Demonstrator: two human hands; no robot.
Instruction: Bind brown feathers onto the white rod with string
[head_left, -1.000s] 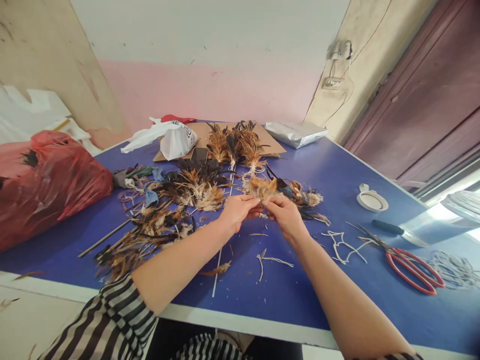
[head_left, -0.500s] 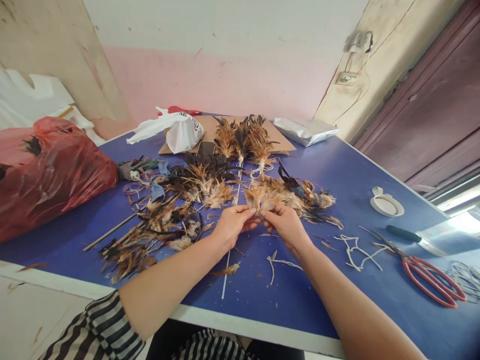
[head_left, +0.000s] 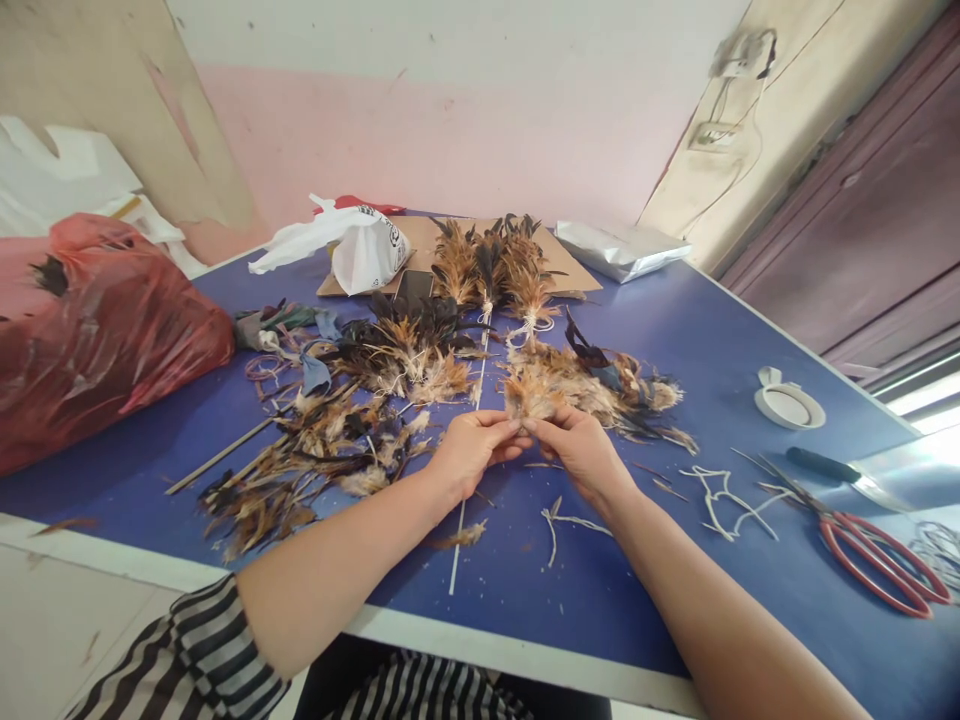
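Note:
Between my two hands, over the middle of the blue table [head_left: 600,600], is a small bunch of brown feathers [head_left: 527,398]. My left hand [head_left: 480,445] pinches its lower end from the left, thumb against fingers. From the other side my right hand [head_left: 577,450] pinches the same end, and the fingertips of both hands nearly meet. The feather tips fan out away from me. Behind the right hand lies a heap of tan and dark feathers [head_left: 600,385]. A pile of loose feathers [head_left: 300,470] spreads left of the left hand.
Tied feather bunches [head_left: 491,265] lie on cardboard [head_left: 574,270] at the back. Red-handled scissors [head_left: 877,560], a knife [head_left: 825,465], a tape roll [head_left: 789,405] and white string [head_left: 724,500] are on the right. A red plastic bag [head_left: 112,340] stands left. A thin white stick [head_left: 459,545] lies near the middle.
The view has shifted slightly, so most things sit a little higher and further right. Both hands keep their pinch on the feather bunch, with the fingertips slightly closer together.

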